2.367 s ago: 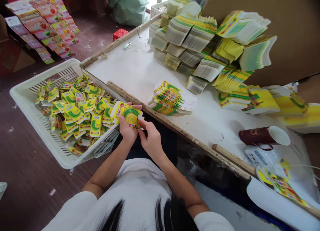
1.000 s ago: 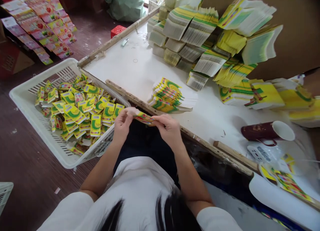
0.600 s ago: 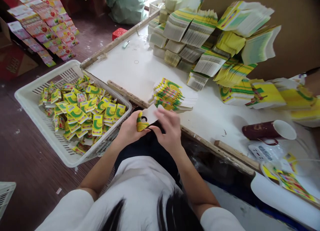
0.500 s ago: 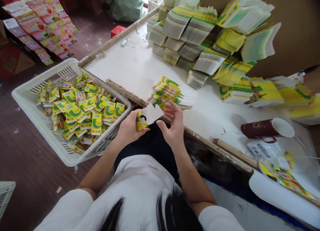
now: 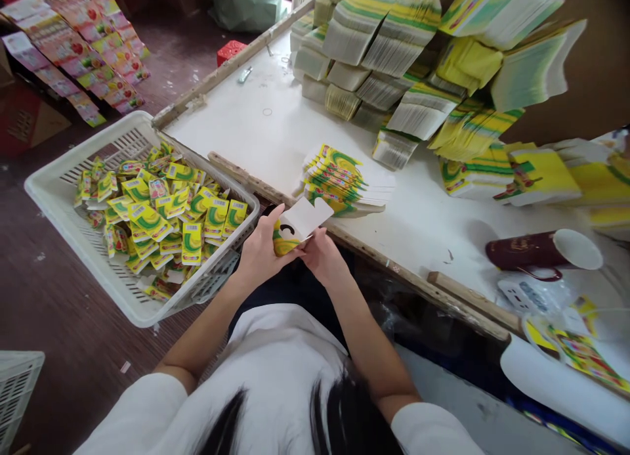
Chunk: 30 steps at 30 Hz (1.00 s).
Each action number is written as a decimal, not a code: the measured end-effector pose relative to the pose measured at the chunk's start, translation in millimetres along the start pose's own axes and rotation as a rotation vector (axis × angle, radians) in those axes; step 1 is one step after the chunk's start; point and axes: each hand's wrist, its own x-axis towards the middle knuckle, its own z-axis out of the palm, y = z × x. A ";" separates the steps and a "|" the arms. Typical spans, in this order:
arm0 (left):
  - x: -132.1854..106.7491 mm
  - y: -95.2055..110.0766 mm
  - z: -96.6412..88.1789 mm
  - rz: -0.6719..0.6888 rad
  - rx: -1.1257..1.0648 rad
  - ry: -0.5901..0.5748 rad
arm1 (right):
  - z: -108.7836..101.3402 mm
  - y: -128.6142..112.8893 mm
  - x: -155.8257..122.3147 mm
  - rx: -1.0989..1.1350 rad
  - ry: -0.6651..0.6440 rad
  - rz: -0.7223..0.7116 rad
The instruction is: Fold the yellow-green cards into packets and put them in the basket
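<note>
A small yellow-and-green carton (image 5: 298, 220) with a white inner flap raised is between my hands, just in front of the table's edge. My left hand (image 5: 263, 248) is closed around its left side, thumb on top. From the right, my right hand (image 5: 322, 253) pinches the carton's lower right side; some of its fingers are hidden behind the card. Just beyond lies a fanned stack of flat printed cartons (image 5: 339, 179) on the white table (image 5: 231, 127). Left of my hands, folded yellow cartons (image 5: 191, 243) fill a white plastic basket (image 5: 98, 266).
Tall piles of flat cartons (image 5: 388, 41) stand at the back of the table. To the right are a dark mug (image 5: 522, 253) lying on its side and a power strip (image 5: 522, 292). Wooden strips (image 5: 246, 177) line the table edge. A red stool (image 5: 229, 51) stands beyond.
My right hand has come in from above the flap and closed on the carton's lower right side. The carton has shifted slightly right in view, its flap still raised.
</note>
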 end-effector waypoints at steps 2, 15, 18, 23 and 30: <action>-0.2 -3.8 1.6 0.011 0.060 -0.030 | -0.6 -7.0 -2.3 -0.119 0.041 -0.089; -3.2 -7.1 3.4 -0.018 0.089 -0.048 | -9.3 -0.5 -4.0 -0.154 -0.134 -0.017; -3.9 -7.2 3.8 -0.040 0.033 -0.038 | -10.3 -10.4 -6.3 -0.173 -0.129 -0.049; -4.5 -3.2 2.7 -0.074 -0.060 -0.090 | -10.0 -15.7 -5.5 -0.145 -0.118 -0.057; -8.1 -0.7 8.2 -0.030 -0.040 -0.123 | -0.8 -12.8 2.9 -0.274 -0.031 -0.026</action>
